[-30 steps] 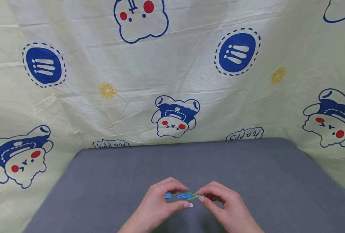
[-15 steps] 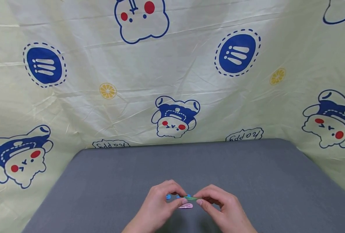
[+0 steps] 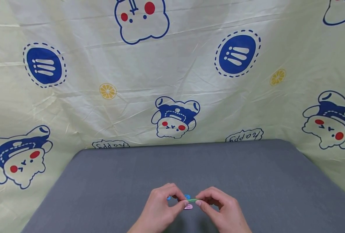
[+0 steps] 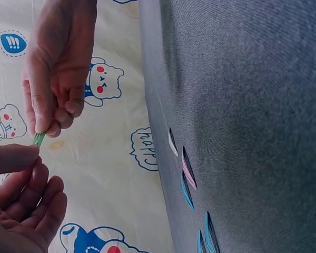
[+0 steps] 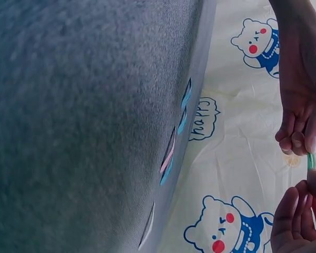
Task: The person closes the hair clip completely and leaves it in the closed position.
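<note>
A green snap hair clip [image 3: 192,200] is held above the table between both hands. My left hand [image 3: 160,205] pinches its left end between thumb and index finger. The right end sits between the thumb and fingertips of my right hand [image 3: 223,205]. In the left wrist view, only a short green stretch of the hair clip [image 4: 39,138] shows between the fingertips. Behind and below the hands lie a pink hair clip [image 3: 188,207] and a blue hair clip [image 3: 187,196], both partly covered in the head view.
Several hair clips lie on the grey table [image 3: 117,181]. The left wrist view shows a white hair clip [image 4: 172,142], the pink one [image 4: 188,169] and blue ones, such as this blue hair clip [image 4: 211,232]. A printed curtain [image 3: 184,74] hangs behind the table.
The green hair clip's two parts stood spread apart; now they lie together. My left thumb and index finger have come together on its end. Both hands have lowered slightly.
</note>
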`<state>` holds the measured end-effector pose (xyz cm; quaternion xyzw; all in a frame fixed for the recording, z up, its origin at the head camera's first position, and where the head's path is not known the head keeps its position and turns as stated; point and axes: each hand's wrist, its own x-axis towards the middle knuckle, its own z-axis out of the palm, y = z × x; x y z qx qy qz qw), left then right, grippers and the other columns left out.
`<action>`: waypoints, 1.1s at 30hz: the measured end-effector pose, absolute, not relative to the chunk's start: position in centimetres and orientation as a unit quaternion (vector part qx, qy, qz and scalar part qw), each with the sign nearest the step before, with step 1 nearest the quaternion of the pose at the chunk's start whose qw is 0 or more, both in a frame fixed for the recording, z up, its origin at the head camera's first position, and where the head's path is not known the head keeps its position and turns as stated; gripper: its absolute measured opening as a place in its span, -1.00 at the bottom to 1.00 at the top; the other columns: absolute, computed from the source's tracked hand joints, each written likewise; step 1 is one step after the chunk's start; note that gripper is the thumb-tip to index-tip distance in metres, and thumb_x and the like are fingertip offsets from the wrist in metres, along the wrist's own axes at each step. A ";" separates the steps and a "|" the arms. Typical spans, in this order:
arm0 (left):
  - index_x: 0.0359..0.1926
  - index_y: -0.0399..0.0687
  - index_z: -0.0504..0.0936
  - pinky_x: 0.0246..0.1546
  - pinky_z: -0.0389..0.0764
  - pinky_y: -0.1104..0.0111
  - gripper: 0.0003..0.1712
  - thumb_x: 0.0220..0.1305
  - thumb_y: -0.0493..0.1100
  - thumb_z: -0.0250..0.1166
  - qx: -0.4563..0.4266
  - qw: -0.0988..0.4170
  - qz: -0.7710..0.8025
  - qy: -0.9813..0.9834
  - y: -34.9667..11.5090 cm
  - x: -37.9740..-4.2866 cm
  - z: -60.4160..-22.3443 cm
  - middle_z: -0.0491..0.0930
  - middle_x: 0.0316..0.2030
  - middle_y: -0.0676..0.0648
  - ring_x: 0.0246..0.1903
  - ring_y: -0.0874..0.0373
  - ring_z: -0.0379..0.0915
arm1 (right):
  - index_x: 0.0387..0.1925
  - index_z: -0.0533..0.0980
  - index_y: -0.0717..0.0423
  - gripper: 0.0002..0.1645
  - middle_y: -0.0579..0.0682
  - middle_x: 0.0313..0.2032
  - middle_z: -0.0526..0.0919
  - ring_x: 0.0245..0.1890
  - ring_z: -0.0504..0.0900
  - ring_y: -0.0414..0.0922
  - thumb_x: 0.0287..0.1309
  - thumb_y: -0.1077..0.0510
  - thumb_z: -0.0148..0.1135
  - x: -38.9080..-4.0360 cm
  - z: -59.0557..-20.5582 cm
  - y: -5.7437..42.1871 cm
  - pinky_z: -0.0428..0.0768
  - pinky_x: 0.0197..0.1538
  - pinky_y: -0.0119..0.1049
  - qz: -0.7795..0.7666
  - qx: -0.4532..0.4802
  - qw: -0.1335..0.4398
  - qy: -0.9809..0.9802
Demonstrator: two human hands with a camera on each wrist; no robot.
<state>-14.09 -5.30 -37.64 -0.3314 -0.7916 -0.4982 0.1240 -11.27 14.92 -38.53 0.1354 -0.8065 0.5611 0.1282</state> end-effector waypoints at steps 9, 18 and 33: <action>-0.47 0.08 0.62 -0.35 0.54 0.43 -0.76 0.10 -0.36 0.44 -0.324 0.115 -0.510 -0.788 -5.1 -13.9 -38.2 0.50 -0.48 0.25 -0.41 0.39 0.45 | -0.37 0.64 -0.13 -0.79 -0.24 -0.41 0.63 -0.46 0.60 -0.21 0.08 0.28 0.43 -10.7 -38.6 14.2 0.63 -0.34 -0.29 0.552 0.107 0.156 -0.812; -0.44 0.07 0.63 -0.33 0.55 0.43 -0.83 0.17 -0.28 0.43 -0.334 0.127 -0.516 -0.779 -4.9 -14.0 -38.5 0.51 -0.46 0.23 -0.40 0.39 0.45 | -0.38 0.67 -0.21 -0.74 -0.23 -0.41 0.65 -0.43 0.62 -0.20 0.06 0.29 0.44 -10.9 -38.4 14.4 0.64 -0.30 -0.31 0.559 0.078 0.159 -0.810; -0.32 -0.11 0.67 -0.27 0.54 0.40 -0.92 0.24 -0.19 0.39 -0.241 -0.073 -0.601 -0.759 -4.8 -14.3 -38.2 0.64 -0.38 0.10 -0.35 0.26 0.58 | -0.32 0.71 -0.18 -0.84 -0.18 -0.34 0.67 -0.36 0.66 -0.17 0.11 0.19 0.41 -11.1 -38.1 15.0 0.65 -0.29 -0.32 0.590 0.065 0.139 -0.793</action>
